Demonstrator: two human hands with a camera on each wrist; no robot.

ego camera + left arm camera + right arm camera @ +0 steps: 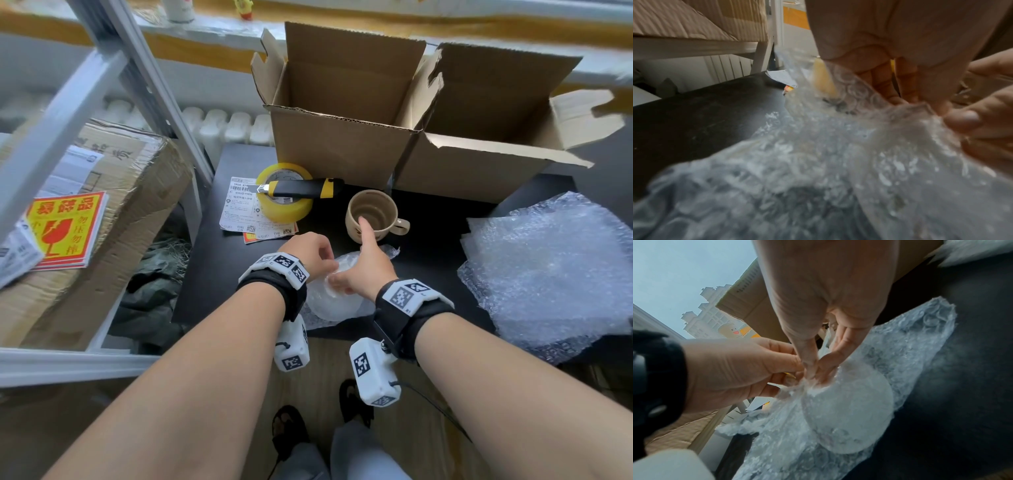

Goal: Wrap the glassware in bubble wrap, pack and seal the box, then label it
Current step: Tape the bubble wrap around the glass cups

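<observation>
Near edge of the black table (428, 240): a rounded white object swaddled in a clear bubble-wrap sheet (334, 298), its shape under the plastic too blurred to identify. Left hand (308, 251) with fingers curled, pinching a gathered edge of that sheet; right hand (364, 267) pinching the same bunch from the right, thumb sticking up. From the head view, fingertips of both mostly hidden behind knuckles and plastic; grip plain only in the wrist views, where thumb and fingers (824, 368) meet on the bunched wrap above the white bulge.

Just beyond the hands, a beige ribbed ceramic mug (373, 214), upright, unwrapped, handle to the right, near wall partly covered by the raised thumb. Left of the mug, a yellow roll of packing tape (286, 200) with a yellow-and-black utility knife (301, 188) laid across it, both resting on white printed shipping labels (239, 209), print too small to read. Far side: an open brown cardboard box (342, 137), flaps up, floor of the box out of sight. Right edge: a stack of loose bubble-wrap sheets (555, 274), partly overhanging the table and cut off by the frame.
</observation>
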